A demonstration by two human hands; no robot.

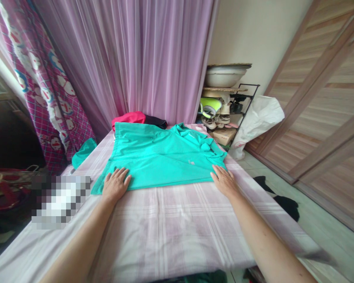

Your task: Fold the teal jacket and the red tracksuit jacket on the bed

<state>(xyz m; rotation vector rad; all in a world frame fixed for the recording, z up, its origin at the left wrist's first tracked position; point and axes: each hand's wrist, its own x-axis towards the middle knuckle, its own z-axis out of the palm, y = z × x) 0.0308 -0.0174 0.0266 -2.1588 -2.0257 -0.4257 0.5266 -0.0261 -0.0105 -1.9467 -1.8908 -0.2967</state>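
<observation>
A turquoise shirt (pixel 153 157) lies spread on a plaid-covered table (pixel 171 220), its hem to the left and its collar and sleeve to the right. A small pale logo shows near its right part. My left hand (pixel 116 184) rests flat on the near left corner by the hem, fingers stretched out. At the near right end, my right hand (pixel 224 180) lies with its fingers spread on the cloth by the sleeve. Neither hand grips the fabric.
Behind the shirt lie red cloth (pixel 129 118) and dark cloth (pixel 156 121). Another turquoise cloth (pixel 85 153) hangs at the left edge, near a blurred-out patch. Purple curtains (pixel 153 59), a shoe rack (pixel 247 106), a white bag (pixel 258 120) and a wooden wardrobe (pixel 318 94) stand around.
</observation>
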